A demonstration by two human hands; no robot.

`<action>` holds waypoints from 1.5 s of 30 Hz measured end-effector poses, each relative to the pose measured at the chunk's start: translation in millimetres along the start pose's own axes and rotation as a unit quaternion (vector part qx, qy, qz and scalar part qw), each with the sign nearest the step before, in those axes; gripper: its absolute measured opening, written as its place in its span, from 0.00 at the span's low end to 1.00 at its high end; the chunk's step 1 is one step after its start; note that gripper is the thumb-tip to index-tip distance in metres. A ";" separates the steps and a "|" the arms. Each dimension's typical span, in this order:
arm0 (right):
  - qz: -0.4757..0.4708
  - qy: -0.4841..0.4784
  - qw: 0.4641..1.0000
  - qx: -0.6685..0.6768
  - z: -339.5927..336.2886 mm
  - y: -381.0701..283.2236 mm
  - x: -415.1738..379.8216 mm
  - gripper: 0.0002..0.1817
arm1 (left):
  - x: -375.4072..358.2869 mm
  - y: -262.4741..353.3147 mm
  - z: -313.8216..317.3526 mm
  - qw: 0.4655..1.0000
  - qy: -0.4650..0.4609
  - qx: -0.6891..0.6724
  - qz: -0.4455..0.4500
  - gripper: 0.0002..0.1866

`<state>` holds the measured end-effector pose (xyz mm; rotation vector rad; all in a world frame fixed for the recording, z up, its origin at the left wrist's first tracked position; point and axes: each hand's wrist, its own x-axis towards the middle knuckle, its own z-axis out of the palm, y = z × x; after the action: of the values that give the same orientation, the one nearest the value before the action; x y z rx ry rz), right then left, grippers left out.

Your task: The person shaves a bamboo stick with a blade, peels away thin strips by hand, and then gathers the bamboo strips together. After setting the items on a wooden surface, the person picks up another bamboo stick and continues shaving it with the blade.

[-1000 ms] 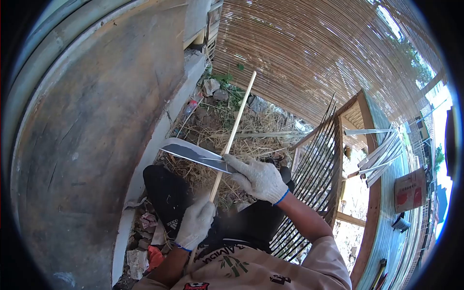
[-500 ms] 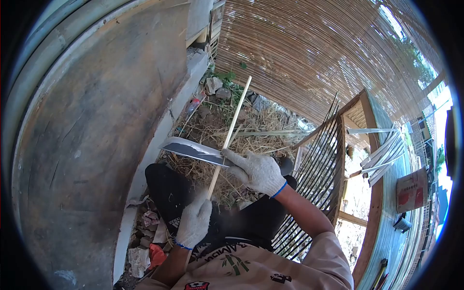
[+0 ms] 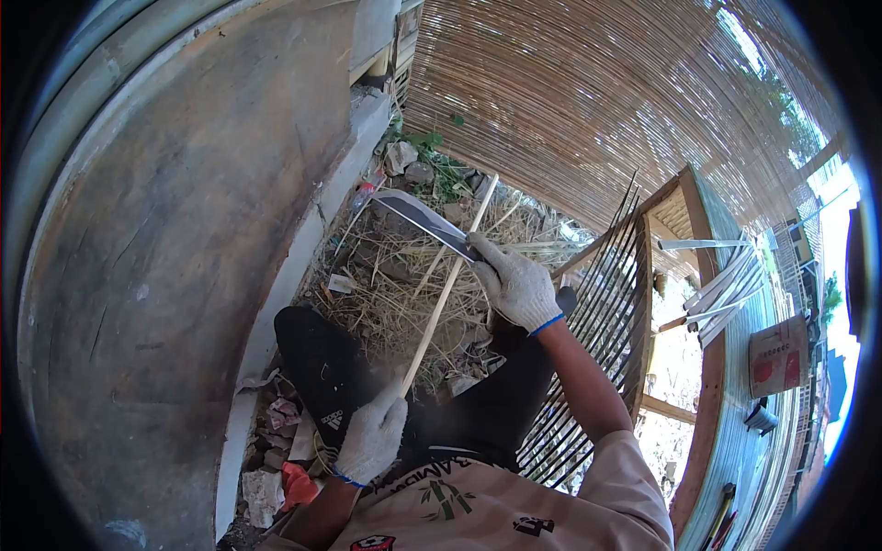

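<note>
A thin, pale bamboo strip (image 3: 436, 317) slants up and away from my body. My left hand (image 3: 372, 439), in a light knitted work glove, is closed around its near end. In my right hand (image 3: 519, 289), gloved the same way, is a machete (image 3: 418, 219) with a broad, dark-sided blade pointing up and left. The blade lies across the strip in its upper part, with the bright edge toward me. My right fingers wrap the handle close to the blade and sit beside the strip. Most of the handle is hidden by the glove.
Dry shavings (image 3: 404, 275) and rubble cover the ground between my knees. A large, stained board (image 3: 184, 275) stands at left. On the right are a slatted bamboo rack (image 3: 597, 321), a bundle of pale strips (image 3: 726, 285) and a cardboard box (image 3: 779, 356). A bamboo screen (image 3: 570, 110) rises behind.
My right hand and the machete have moved away from me along the strip, and the blade tip has swung upward. The strip tilts further right; my left hand stays near my lap.
</note>
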<state>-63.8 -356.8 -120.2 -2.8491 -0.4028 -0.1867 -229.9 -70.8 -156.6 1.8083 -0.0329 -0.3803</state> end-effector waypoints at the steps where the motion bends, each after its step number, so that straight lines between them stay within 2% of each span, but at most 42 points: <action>1: 0.011 -0.006 1.000 -0.018 -4.4 -3.1 2.1 0.27 | -2.1 3.3 0.1 1.000 -0.004 0.010 -0.001 0.26; 5: 0.055 0.012 0.998 -0.037 -6.1 21.3 16.8 0.25 | -7.1 9.8 -4.3 0.998 -0.026 0.015 -0.062 0.24; 7: 0.092 0.073 0.992 -0.035 -4.6 46.7 33.2 0.24 | -18.8 -3.6 -4.9 0.998 -0.027 0.043 -0.043 0.24; 8: 0.091 0.074 0.993 -0.033 -4.4 59.2 36.1 0.24 | -21.8 -10.5 -4.3 0.998 -0.025 0.044 -0.043 0.24; 10: 0.150 0.103 0.983 -0.014 -9.0 67.2 41.5 0.24 | -24.1 -19.2 -2.3 0.999 0.011 0.017 0.050 0.24; 11: 0.154 0.100 0.983 0.014 -7.4 68.1 37.2 0.24 | -22.3 -21.4 -3.0 0.999 0.015 0.015 0.049 0.24; 14: 0.128 0.038 0.991 0.017 -14.7 30.1 12.9 0.25 | -7.9 -7.9 -8.0 1.000 0.019 0.019 -0.001 0.24; 15: 0.086 0.062 0.994 0.010 -2.6 27.4 2.7 0.26 | -4.6 2.0 -10.0 0.999 0.009 0.018 -0.048 0.25; 17: 0.084 0.031 0.996 0.029 -0.5 5.9 -14.5 0.27 | -0.7 15.0 -13.2 0.993 -0.013 0.010 -0.117 0.26; 18: 0.079 0.005 0.996 0.052 0.2 -6.0 -21.5 0.28 | 0.0 7.4 -9.5 0.993 -0.014 0.014 -0.119 0.26; 20: 0.049 -0.029 0.992 0.111 7.0 -24.5 -36.2 0.29 | 3.0 -16.2 1.1 0.997 0.068 0.005 0.037 0.24; 23: -0.044 -0.073 0.992 0.089 18.0 -47.5 -54.7 0.32 | 9.2 -14.8 1.0 0.999 0.043 0.015 -0.002 0.24; 27: -0.082 -0.118 0.988 0.055 14.3 -56.4 -55.2 0.32 | 10.1 3.6 -0.7 0.999 0.020 0.007 -0.034 0.25; 32: -0.042 -0.097 0.993 0.048 9.3 -35.4 -43.0 0.31 | -1.5 2.1 0.4 0.997 0.005 -0.042 -0.071 0.24; 34: -0.064 -0.039 0.995 0.073 8.9 -32.5 -40.1 0.30 | -3.1 -0.4 1.9 0.998 0.010 -0.031 -0.062 0.24; 36: -0.060 -0.057 0.994 0.076 1.4 -38.3 -48.2 0.31 | -2.3 3.1 2.4 0.998 0.012 -0.021 -0.049 0.24; 38: -0.087 -0.139 0.985 0.046 -2.8 -44.8 -53.3 0.31 | -0.9 14.1 -0.2 0.990 -0.013 -0.025 -0.136 0.24; 39: -0.081 -0.139 0.986 0.040 -6.7 -47.5 -52.4 0.31 | -1.0 8.7 1.0 0.990 -0.013 -0.025 -0.136 0.24; 40: -0.081 -0.139 0.986 0.042 -1.7 -41.5 -50.0 0.31 | -3.0 -2.1 2.4 0.996 -0.002 -0.033 -0.088 0.24; 41: -0.066 -0.092 0.992 0.061 7.5 -29.9 -45.7 0.30 | -6.2 -8.5 2.7 0.998 0.009 -0.039 -0.041 0.24; 42: -0.050 -0.042 0.995 0.081 11.1 -20.7 -40.9 0.30 | -10.4 -6.5 0.8 0.999 0.008 -0.036 -0.041 0.24; 44: -0.014 -0.043 0.998 0.049 5.7 -7.6 -31.2 0.29 | -18.6 1.0 -4.3 0.996 -0.013 -0.026 -0.079 0.23; 45: -0.001 -0.011 0.999 0.037 5.4 0.7 -25.4 0.29 | -21.9 -1.3 -5.1 0.997 -0.013 -0.024 -0.078 0.23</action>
<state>-87.4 -362.5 -129.7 -2.7805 -0.4081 -0.1381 -249.5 -60.8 -151.4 1.7635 0.0977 -0.5116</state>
